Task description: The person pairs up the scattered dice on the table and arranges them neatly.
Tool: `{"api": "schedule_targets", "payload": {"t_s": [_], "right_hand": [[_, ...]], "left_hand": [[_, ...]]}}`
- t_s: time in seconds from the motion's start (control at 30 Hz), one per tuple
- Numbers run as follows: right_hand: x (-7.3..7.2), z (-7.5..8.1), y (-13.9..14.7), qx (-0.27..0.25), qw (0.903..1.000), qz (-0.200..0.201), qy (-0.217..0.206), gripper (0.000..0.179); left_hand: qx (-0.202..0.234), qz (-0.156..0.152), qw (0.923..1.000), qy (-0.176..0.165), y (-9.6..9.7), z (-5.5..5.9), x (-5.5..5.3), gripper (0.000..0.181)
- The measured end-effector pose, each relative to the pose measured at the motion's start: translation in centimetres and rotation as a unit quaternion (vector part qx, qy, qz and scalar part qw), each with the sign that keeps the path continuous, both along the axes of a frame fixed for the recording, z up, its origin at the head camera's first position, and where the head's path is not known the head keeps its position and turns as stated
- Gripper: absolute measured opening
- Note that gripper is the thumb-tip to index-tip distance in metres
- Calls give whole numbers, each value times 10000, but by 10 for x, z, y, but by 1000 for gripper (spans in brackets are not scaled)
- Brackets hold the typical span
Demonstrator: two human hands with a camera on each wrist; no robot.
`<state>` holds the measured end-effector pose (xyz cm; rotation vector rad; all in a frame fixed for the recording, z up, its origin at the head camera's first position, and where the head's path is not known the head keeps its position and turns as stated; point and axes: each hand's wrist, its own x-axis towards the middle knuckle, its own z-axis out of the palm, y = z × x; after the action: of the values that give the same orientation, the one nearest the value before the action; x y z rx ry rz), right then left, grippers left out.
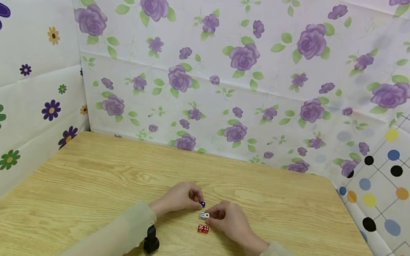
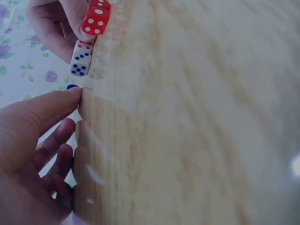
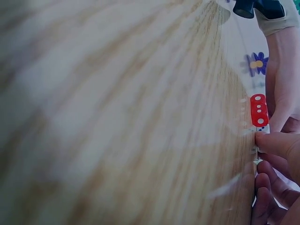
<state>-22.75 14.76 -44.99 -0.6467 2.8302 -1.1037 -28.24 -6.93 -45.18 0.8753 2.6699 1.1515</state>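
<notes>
Two red dice [image 1: 203, 228] lie side by side on the wooden table. Just beyond them is a pair of white dice, a left one [image 1: 201, 215] and a right one [image 1: 207, 215], touching. My right hand [image 1: 232, 221] pinches the right white die between thumb and finger. Farther back, my left hand [image 1: 182, 196] pinches a blue die [image 1: 202, 204]. In the left wrist view the thumb covers most of that blue die [image 2: 72, 86]. The right wrist view shows the red dice [image 3: 258, 110] close to my right thumb, with the white dice mostly hidden.
The wood-grain table [image 1: 111, 164] meets a flowered cloth wall [image 1: 206, 115] at the back. Patterned cloth also hangs at the left and right sides. A black wrist mount [image 1: 151, 240] sits on the left sleeve.
</notes>
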Motion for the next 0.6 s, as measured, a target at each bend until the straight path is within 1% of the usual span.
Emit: {"api": "schedule_targets", "payload": {"t_s": [0.2,0.27,0.33,0.4,0.53,0.6], "right_hand": [[-2,4,5,-21,9997,238,-16,24],[-5,7,10,-93,9994,331,45,28],[-7,11,16,-152,9993,331,120,27],[-11,14,23,-135,9989,288,349,24],[-18,19,38,30,9960,32,893,16],[-22,21,45,125,9944,-85,1046,15]], "left_hand": [[9,30,9998,-182,0,1,1,6],[20,28,9998,-171,1,1,1,6],[12,44,9999,-158,1,2,1,6],[13,49,9999,-153,1,2,1,7],[13,60,9998,-195,0,3,2,7],[22,54,9998,-191,0,3,2,7]]}}
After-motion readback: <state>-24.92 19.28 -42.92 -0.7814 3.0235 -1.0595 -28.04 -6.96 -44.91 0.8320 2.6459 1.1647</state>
